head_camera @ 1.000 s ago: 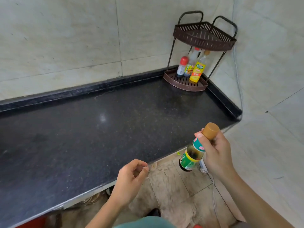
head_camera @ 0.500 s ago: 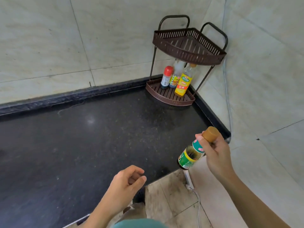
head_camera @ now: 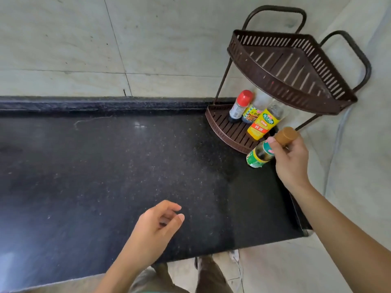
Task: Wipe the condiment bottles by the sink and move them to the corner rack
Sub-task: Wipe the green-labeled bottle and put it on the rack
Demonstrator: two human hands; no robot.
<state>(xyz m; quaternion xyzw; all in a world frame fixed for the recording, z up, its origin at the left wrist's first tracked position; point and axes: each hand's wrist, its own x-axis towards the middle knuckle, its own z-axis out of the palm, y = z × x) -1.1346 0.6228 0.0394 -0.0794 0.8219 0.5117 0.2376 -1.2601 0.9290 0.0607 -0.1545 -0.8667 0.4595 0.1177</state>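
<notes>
My right hand (head_camera: 291, 161) grips a dark bottle with a green label and tan cap (head_camera: 260, 154) by its neck, tilted, just in front of the lower shelf (head_camera: 224, 132) of the brown corner rack (head_camera: 292, 66). On that shelf stand a red-capped bottle (head_camera: 240, 107), a yellow-labelled bottle (head_camera: 263, 123) and another bottle (head_camera: 252, 114) between them. My left hand (head_camera: 156, 227) hovers over the black counter (head_camera: 105, 166), fingers loosely curled, holding nothing.
The rack's upper shelf holds nothing visible. Tiled walls meet in the corner behind the rack. The counter's front edge and right end border a tiled floor; my legs show below.
My right hand has carried the green-label bottle forward, from off the counter's edge to the front of the rack's lower shelf. My view moved closer. The left hand came forward over the counter.
</notes>
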